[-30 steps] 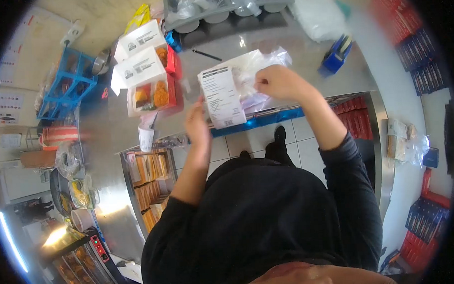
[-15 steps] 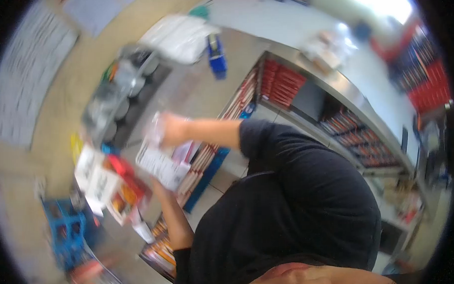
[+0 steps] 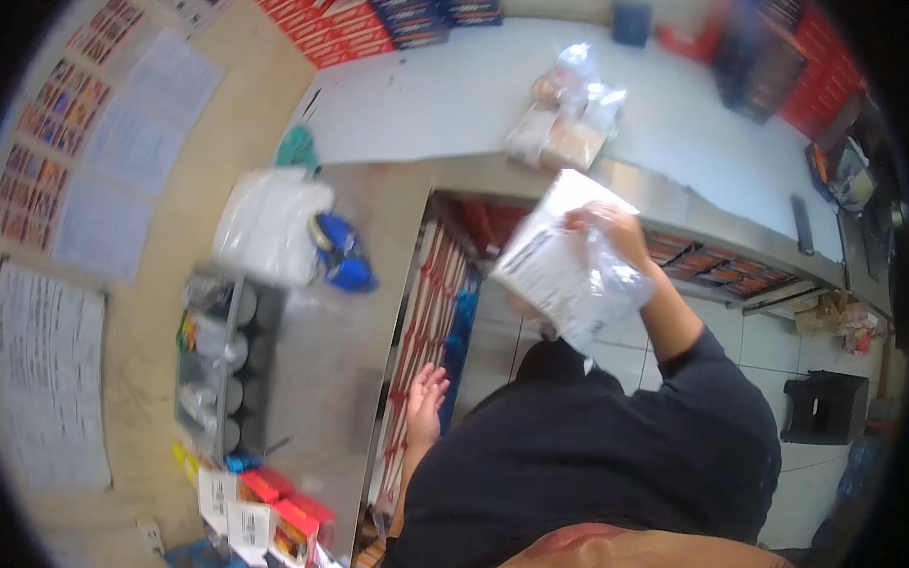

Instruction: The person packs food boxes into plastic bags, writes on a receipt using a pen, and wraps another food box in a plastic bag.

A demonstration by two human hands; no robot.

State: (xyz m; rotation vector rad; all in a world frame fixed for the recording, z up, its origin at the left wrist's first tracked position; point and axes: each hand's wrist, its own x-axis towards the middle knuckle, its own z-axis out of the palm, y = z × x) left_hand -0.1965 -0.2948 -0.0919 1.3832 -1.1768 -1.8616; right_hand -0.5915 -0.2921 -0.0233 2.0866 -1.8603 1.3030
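My right hand point(image 3: 608, 227) is closed on the upper edge of a flat white printed packet point(image 3: 546, 266), held up in front of my body. A crumpled clear plastic bag point(image 3: 617, 283) hangs from the same hand, over part of the packet. Whether the packet is paper or thin card I cannot make out. My left hand point(image 3: 427, 405) is raised with its fingers apart, holding nothing. It is beside a shelf of stacked red-and-white flat boxes point(image 3: 416, 325) below the steel counter.
On the steel counter point(image 3: 322, 359) are a blue tape dispenser point(image 3: 341, 253), white plastic bags point(image 3: 272, 225), a rack of cups point(image 3: 222, 362) and red-and-white boxes point(image 3: 293, 525). Bagged items point(image 3: 569, 110) lie on the white-topped counter point(image 3: 418, 95). A black stool point(image 3: 827, 408) stands on the tiled floor.
The view has turned right. My right hand has carried the packet and plastic bag away from the steel counter, to the right. My left hand has come off the packet.
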